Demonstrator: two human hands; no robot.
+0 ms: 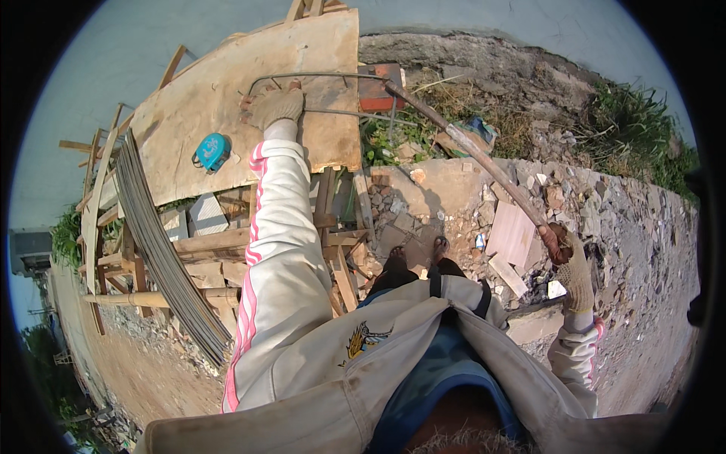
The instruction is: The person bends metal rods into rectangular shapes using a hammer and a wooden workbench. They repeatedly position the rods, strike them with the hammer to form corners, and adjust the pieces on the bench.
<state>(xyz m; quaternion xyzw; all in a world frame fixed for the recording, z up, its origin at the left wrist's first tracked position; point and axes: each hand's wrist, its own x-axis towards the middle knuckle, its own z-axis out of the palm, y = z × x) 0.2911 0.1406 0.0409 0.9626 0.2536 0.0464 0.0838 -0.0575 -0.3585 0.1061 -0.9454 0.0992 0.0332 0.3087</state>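
My left hand [274, 107], in a fingertip-less knitted glove, is closed on a thin bent steel rod [325, 74] over the plywood board [321, 38]. The rod curves round the hand, with one length running along the far side and another running right from near the wrist. My right hand [569, 257], gloved the same way, grips the near end of a long rusty bar [484, 159]. That bar slants away to the upper left, its far end meeting the rod beside a red-orange block [374, 92]. A blue tape measure [212, 152] lies on the board, left of my left forearm.
A bundle of straight steel rods [155, 242] leans over the timber frame [204, 244] at left. Broken tiles [510, 234] and rubble [635, 250] cover the ground at right. Weeds [631, 129] grow by the low wall [469, 64]. My feet [440, 248] stand amid debris.
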